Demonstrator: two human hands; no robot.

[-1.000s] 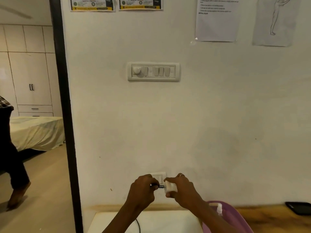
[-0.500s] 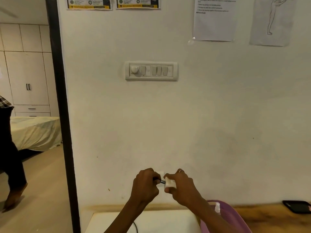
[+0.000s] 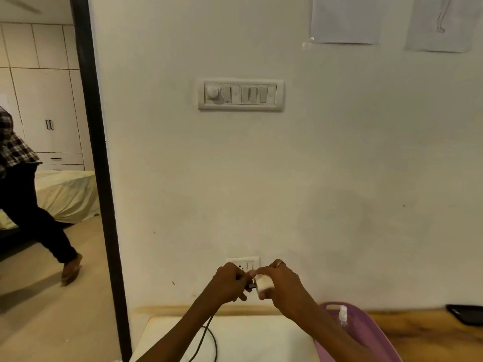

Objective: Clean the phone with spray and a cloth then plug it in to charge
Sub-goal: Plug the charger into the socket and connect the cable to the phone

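Hands meet just below the socket (image 3: 243, 265) as I watch the feed: since a second ago my view has dipped, so the posters at the top of the wall are cut off and more of the cable (image 3: 213, 335) shows trailing down from the left fingers over the white surface. The plug end, still a little apart from the adapter (image 3: 264, 282) half a second back, now sits right against its face. I judge the cable is being seated, cleaning done and charging setup under way; the adapter is not yet in the socket.

The left hand (image 3: 230, 284) is closed, fingers (image 3: 241, 296) pinched around the dark plug (image 3: 251, 286). The right hand (image 3: 282, 286) is curled tight on the adapter, thumb and forefinger (image 3: 262, 270) on top. The phone (image 3: 466, 313) lies on the wooden top far right of the right fingers, well apart from them. The spray (image 3: 343, 316) stands in the purple basket (image 3: 366, 333) just below the right wrist.
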